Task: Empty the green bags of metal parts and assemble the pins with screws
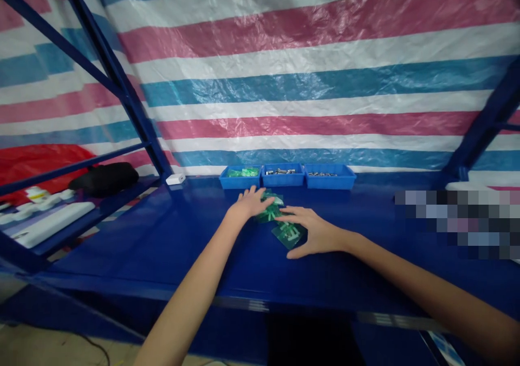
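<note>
Several clear plastic packets with green parts [289, 233] lie in a small group on the blue tabletop in front of me. My left hand [248, 202] is at the left edge of the group, fingers spread and stretched forward over the farther packets. My right hand [314, 229] curves around the nearer packet from the right, its thumb and fingers apart. Whether either hand presses on the plastic I cannot tell. What exactly the green parts are is too small to make out.
Behind the packets stand three blue bins: a left bin [240, 183] with green packets, a middle bin [283, 180] and a right bin [331, 182] with small metal parts. A white box [175, 179] sits back left. Blue frame posts [140, 114] flank the table; a blurred-out patch covers the right.
</note>
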`<state>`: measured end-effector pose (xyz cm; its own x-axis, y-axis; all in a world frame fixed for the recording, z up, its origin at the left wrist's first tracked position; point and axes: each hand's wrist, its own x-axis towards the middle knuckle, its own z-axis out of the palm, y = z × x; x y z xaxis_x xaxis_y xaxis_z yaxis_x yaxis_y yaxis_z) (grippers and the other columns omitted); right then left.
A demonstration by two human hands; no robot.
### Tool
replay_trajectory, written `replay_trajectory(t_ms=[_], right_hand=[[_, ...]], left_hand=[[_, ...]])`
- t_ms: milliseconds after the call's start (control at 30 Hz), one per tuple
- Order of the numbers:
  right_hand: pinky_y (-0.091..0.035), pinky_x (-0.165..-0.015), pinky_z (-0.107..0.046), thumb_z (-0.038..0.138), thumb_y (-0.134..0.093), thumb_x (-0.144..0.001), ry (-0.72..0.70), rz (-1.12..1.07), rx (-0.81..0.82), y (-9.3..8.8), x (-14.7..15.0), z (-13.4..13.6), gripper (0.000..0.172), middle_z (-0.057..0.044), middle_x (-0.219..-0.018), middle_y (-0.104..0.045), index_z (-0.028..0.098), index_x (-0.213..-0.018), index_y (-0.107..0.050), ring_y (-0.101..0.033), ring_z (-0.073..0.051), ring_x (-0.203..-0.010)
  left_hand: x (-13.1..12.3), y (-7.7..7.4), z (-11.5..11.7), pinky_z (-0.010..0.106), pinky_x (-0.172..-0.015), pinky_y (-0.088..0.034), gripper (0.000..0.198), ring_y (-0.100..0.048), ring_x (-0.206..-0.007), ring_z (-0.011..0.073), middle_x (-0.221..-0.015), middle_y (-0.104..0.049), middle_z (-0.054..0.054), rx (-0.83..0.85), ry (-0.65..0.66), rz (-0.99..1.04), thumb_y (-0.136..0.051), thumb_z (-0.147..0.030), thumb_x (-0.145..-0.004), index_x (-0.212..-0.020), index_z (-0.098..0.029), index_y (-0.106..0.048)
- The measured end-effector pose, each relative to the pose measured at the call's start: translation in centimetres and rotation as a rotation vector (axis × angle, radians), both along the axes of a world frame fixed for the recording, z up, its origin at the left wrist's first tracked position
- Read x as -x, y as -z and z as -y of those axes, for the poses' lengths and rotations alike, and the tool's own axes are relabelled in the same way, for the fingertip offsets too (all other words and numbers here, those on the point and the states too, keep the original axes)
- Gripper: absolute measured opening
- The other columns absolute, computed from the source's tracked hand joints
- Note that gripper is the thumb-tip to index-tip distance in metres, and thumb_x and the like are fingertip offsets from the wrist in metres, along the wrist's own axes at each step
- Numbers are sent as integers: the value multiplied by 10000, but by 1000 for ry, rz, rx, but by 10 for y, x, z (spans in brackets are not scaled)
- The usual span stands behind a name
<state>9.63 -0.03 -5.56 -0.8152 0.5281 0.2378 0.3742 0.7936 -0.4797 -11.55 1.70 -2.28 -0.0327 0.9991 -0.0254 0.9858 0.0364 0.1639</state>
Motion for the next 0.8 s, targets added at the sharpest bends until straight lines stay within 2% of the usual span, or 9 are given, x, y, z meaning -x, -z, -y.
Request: replay_trajectory(t_ms=[67, 133, 300, 467, 600, 733, 800], right_hand=[[-239, -1005, -483, 604, -627, -641, 6, 0, -7, 0, 0, -4, 721, -64, -1366, -420, 332, -1285, -451, -350, -301, -1254], [-279, -976, -446, 588, -598, -685, 30, -22, -37, -1, -2, -9, 610, -53, -1300, -493, 324, -1228, -511, -422, -276, -1197], [-364, -848, -385, 514, -566, -757, 144, -91, -121, -5, -10, -22, 366, -36, -1047, -633, 284, -1038, -614, -567, -229, -979], [-394, -780, -356, 448, -596, -752, 275, -159, -167, -2, -17, -33, 254, -14, -941, -670, 293, -947, -641, -607, -220, -897], [-426, -690, -307, 411, -633, -717, 379, -315, -99, 0, -21, -38, 180, 6, -847, -699, 297, -850, -673, -636, -209, -806], [-430, -586, -282, 492, -616, -698, 585, -507, 15, -5, -23, -40, 241, 1, -754, -698, 276, -784, -681, -641, -210, -707], [-425, -532, -269, 518, -596, -700, 623, -619, 101, -9, -23, -40, 295, -5, -676, -678, 246, -784, -675, -622, -191, -612]], left_hand=[[-9, 7, 2, 501, -1031, -204, 697, -165, -1335, 374, -1481, -149, 146, 123, -66, -36, -236, -591, -839, -1402, -179, -237], [-18, 11, 4, 495, -1042, -188, 713, -114, -1349, 360, -1485, -76, 164, 146, -81, -54, -187, -576, -852, -1418, -143, -170], [-40, 15, 12, 480, -1053, -186, 691, -102, -1360, 317, -1480, -90, 172, 72, 36, 0, -123, -545, -868, -1408, -119, -183], [-45, 27, 7, 496, -1053, -178, 654, -128, -1358, 312, -1470, -183, 152, -40, 107, 131, -191, -562, -859, -1370, -165, -290], [-46, 35, 2, 492, -1041, -207, 626, -190, -1347, 304, -1445, -280, 123, -127, 123, 212, -238, -606, -839, -1326, -231, -359], [-47, 28, 4, 461, -998, -265, 531, -367, -1248, 275, -1317, -460, 97, -221, 159, 245, -261, -572, -853, -1232, -263, -467], [-48, 21, 6, 455, -954, -296, 473, -462, -1136, 259, -1176, -559, 75, -287, 161, 260, -271, -545, -863, -1147, -269, -530]])
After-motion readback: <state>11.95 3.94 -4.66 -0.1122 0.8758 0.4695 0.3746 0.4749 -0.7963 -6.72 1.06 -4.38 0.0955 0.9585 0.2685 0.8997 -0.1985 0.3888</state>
